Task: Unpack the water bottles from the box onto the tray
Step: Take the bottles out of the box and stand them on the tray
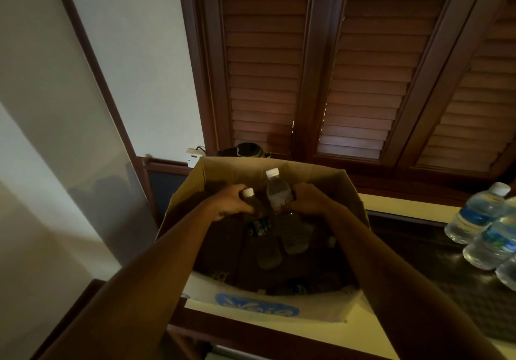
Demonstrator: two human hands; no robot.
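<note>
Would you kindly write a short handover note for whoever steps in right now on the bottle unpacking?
Left hand: grips a bottle by its neck, inside the box.
Right hand: grips a second bottle, raised higher.
Done: three bottles already stand on the dark tray to the right.
Left: carry these two over to the tray, then take out any more bottles in the box's dim bottom; their number is unclear.

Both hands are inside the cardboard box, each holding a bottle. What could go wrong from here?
1. The left hand and the right hand each grip a clear plastic white-capped bottle near its top; either could slip in lifting.
2. The brown cardboard box has tall walls, so the bottles might catch on them.
3. Clear blue-labelled bottles already crowd the dark tray; new ones could topple them.
</note>
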